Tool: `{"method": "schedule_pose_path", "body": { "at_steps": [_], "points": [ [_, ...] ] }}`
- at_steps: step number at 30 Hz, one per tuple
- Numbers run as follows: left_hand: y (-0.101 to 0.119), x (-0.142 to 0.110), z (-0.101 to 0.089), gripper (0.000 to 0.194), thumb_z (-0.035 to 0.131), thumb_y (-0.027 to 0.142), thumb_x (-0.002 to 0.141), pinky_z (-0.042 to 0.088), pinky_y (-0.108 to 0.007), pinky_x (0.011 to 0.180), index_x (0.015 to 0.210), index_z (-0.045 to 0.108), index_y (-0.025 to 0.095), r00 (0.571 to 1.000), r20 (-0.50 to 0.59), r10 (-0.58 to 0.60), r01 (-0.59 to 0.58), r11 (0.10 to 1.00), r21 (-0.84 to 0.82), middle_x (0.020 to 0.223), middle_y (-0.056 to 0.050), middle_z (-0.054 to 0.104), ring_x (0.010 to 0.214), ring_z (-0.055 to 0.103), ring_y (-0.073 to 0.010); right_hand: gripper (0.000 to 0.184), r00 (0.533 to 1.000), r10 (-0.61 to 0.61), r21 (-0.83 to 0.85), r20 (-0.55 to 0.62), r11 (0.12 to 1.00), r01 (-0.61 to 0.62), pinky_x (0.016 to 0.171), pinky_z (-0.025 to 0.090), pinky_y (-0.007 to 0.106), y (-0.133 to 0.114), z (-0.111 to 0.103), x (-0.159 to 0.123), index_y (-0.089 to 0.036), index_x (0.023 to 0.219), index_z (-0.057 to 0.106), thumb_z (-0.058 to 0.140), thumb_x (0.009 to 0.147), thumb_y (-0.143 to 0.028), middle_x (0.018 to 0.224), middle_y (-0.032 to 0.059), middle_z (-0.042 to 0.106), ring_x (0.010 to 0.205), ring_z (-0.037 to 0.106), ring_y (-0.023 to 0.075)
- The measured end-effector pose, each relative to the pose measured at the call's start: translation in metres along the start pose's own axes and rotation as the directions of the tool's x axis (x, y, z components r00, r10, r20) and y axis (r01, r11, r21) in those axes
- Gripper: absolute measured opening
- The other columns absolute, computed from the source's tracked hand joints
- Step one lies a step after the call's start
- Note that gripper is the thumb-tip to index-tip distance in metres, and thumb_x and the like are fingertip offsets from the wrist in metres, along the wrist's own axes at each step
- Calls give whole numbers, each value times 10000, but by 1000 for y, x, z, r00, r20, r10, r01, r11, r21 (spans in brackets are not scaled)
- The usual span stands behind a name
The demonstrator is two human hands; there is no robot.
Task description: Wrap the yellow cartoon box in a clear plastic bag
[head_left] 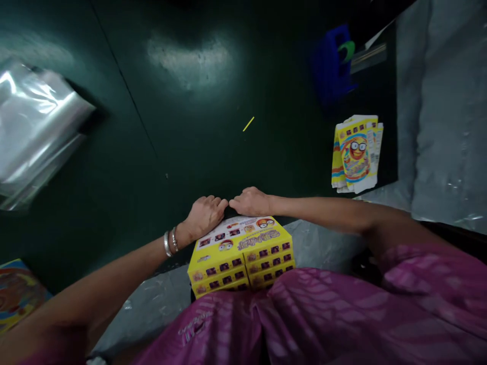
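Yellow printed cardboard boxes, stacked in two side-by-side columns, rest against my body at the table's near edge. At their far end, my left hand is closed, knuckles up, beside the top corner. My right hand is closed too, its curled fingers almost meeting those of the left just beyond the boxes. Whatever the fingers grip, if anything, is hidden. My forearms come in from both sides of the stack.
On the dark green table lies a thin yellow strip. Clear plastic bags are at left, above a printed yellow package. Flat yellow cartons lie at right, below a blue holder. Grey sheeting covers the right side.
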State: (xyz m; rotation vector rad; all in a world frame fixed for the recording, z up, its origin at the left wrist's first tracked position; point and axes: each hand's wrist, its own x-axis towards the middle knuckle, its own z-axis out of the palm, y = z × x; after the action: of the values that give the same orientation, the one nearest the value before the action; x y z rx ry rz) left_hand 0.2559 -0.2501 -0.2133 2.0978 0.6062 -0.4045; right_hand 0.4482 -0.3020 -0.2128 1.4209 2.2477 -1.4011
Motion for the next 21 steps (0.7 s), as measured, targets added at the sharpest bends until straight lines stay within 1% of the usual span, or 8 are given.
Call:
{"method": "schedule_pose_path", "body": {
  "at_steps": [3, 6, 7, 9, 12, 14, 17, 21],
  "points": [
    [4, -3, -12, 293, 336, 196, 956, 479, -320, 724, 1087, 594, 148, 1000, -24, -13, 10, 994, -106, 860, -86, 668, 787, 625, -204, 205, 984, 99, 107, -151, 991, -84, 648, 420, 237, 7, -14, -19, -142, 925, 571, 377, 952, -202, 834, 62, 680, 734, 627, 151],
    [20, -5, -21, 320, 315, 288, 997, 502, -264, 772, 1181, 559, 194, 990, 53, 130, -113, 963, -243, 977, -51, 685, 885, 651, -162, 360, 926, 259, 211, -275, 956, -205, 591, 410, 207, -1, -30, -48, -134, 950, 542, 191, 987, -201, 810, 57, 632, 683, 588, 124],
    [26, -4, -21, 302, 344, 314, 993, 504, -262, 795, 1145, 579, 200, 979, 81, 187, -159, 949, -274, 997, -46, 684, 911, 647, -160, 370, 915, 300, 254, -269, 939, -233, 593, 411, 208, -7, -33, -57, -137, 939, 542, 181, 986, -207, 816, 60, 629, 693, 585, 127],
    [36, 1, -17, 275, 396, 346, 975, 504, -277, 817, 1066, 606, 193, 960, 113, 256, -215, 933, -288, 1008, -51, 677, 916, 638, -169, 270, 932, 316, 325, -179, 913, -247, 605, 408, 208, -20, -35, -67, -156, 882, 556, 305, 960, -222, 810, 46, 641, 708, 590, 132],
    [38, 11, -6, 271, 403, 328, 959, 496, -332, 816, 1034, 600, 158, 966, 89, 241, -219, 953, -208, 963, -83, 658, 874, 619, -202, 73, 970, 244, 335, -16, 915, -224, 591, 397, 230, -32, -30, -64, -173, 830, 581, 525, 846, -215, 773, 38, 675, 676, 611, 160],
    [33, 16, 0, 235, 433, 285, 928, 477, -376, 839, 1012, 600, 143, 975, 50, 219, -210, 967, -144, 928, -100, 640, 878, 596, -229, 74, 969, 245, 308, 18, 921, -238, 609, 403, 264, -31, -23, -54, -164, 865, 596, 583, 803, -201, 777, 71, 694, 680, 631, 199],
    [21, 24, 9, 154, 517, 207, 855, 434, -437, 902, 944, 611, 123, 980, -27, 195, -197, 976, -97, 924, -128, 622, 929, 564, -264, 151, 957, 289, 308, 9, 910, -277, 695, 418, 301, -22, -15, -43, -139, 934, 599, 597, 783, -133, 807, 101, 702, 766, 654, 235],
    [3, 38, 14, 95, 625, 227, 831, 429, -459, 922, 830, 615, 133, 978, -147, 148, -171, 972, -162, 885, -74, 617, 946, 568, -243, 159, 914, 393, 405, -104, 855, -322, 800, 433, 306, -7, -7, -44, -137, 1021, 606, 557, 870, -151, 865, 41, 668, 885, 633, 198]
  ]
}}
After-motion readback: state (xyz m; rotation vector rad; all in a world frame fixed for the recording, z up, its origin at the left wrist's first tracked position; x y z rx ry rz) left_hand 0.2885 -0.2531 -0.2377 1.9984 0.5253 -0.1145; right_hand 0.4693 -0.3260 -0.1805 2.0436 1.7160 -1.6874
